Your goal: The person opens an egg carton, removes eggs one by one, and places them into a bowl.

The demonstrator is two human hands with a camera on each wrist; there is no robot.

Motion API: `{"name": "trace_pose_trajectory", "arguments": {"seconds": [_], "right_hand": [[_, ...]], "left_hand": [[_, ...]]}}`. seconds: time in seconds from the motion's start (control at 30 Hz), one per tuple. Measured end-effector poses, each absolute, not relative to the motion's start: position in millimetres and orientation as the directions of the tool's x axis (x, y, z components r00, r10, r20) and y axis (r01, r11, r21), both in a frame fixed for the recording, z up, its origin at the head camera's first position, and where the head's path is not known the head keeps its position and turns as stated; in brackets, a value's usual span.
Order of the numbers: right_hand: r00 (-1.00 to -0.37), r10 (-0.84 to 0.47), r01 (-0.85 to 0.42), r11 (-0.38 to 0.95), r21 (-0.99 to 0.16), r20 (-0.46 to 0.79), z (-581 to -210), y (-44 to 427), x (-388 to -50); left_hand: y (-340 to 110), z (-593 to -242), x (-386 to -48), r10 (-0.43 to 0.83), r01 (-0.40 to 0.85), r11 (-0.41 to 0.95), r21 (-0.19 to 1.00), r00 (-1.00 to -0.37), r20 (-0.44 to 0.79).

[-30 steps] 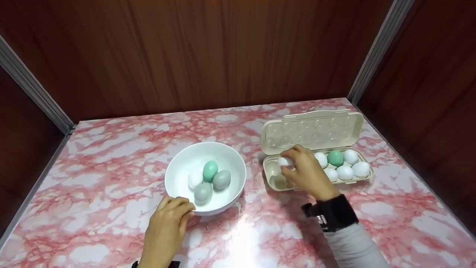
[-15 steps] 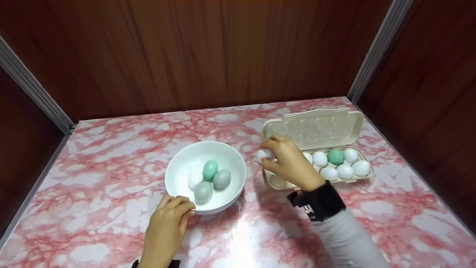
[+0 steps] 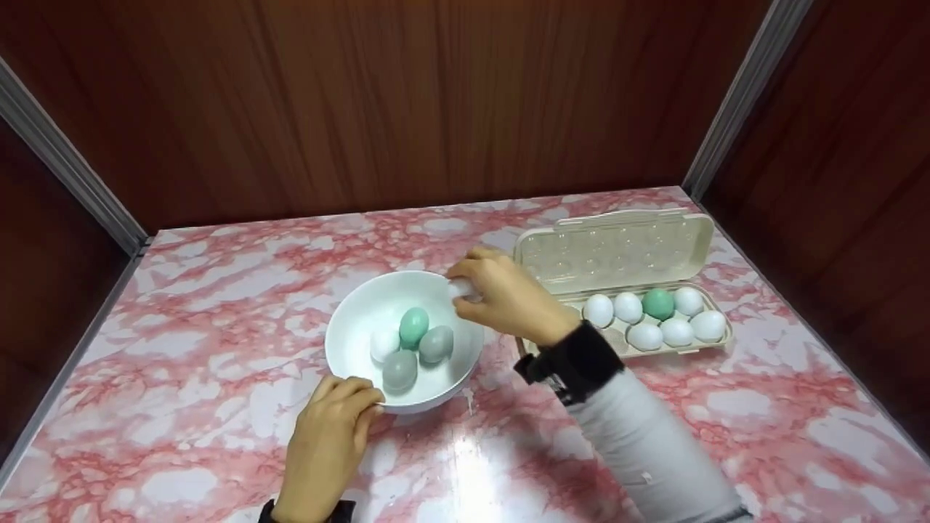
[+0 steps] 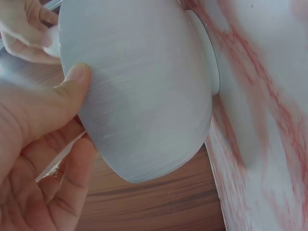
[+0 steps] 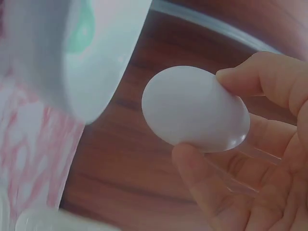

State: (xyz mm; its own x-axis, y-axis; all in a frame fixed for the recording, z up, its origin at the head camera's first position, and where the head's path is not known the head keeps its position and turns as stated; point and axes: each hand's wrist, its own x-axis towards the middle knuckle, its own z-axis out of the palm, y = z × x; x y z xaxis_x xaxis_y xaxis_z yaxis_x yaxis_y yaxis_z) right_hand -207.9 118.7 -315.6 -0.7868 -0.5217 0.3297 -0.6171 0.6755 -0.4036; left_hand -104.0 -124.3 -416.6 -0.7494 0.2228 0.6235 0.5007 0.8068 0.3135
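Observation:
A white bowl (image 3: 356, 319) on the table holds a white egg (image 3: 384, 344), a green egg (image 3: 414, 327) and two grey-green eggs, one of them (image 3: 399, 370) nearest the front. My left hand (image 3: 330, 436) pinches the bowl's near rim; in the left wrist view the thumb (image 4: 77, 79) presses the outer wall, with the other fingers over the edge. Above the bowl's right rim, my right hand (image 3: 512, 298) pinches another white egg (image 5: 192, 108) between thumb and fingers. To the right lies an open egg carton (image 3: 617, 254) with several white eggs and one green egg (image 3: 658, 303).
The table (image 3: 218, 327) has a red and white marbled top. A brown wood-grain wall (image 3: 363, 109) stands behind it, with metal posts at both corners. The carton's lid leans back, and my right forearm covers part of the carton's left end.
My right hand has carried the white egg left, from the carton to above the bowl's right rim. My left hand stays on the bowl's rim.

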Motion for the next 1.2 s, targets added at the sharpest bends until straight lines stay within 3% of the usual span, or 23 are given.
{"name": "trace_pose_trajectory", "arguments": {"seconds": [0.3, 0.87, 1.2], "right_hand": [[-0.763, -0.601, -0.641, 0.652, -0.406, 0.240, -305, 81, -217], [-0.664, -0.718, -0.737, 0.580, -0.347, 0.210, -310, 30, -217], [-0.670, -0.735, -0.720, 0.607, -0.337, 0.106, -324, 13, -222]], "left_hand": [[-124, -415, -106, 0.230, 0.505, 0.803, 0.317, -0.753, 0.616], [-126, -416, -105, 0.231, 0.506, 0.810, 0.298, -0.741, 0.631], [-125, -418, -105, 0.237, 0.520, 0.805, 0.287, -0.724, 0.647]]}}
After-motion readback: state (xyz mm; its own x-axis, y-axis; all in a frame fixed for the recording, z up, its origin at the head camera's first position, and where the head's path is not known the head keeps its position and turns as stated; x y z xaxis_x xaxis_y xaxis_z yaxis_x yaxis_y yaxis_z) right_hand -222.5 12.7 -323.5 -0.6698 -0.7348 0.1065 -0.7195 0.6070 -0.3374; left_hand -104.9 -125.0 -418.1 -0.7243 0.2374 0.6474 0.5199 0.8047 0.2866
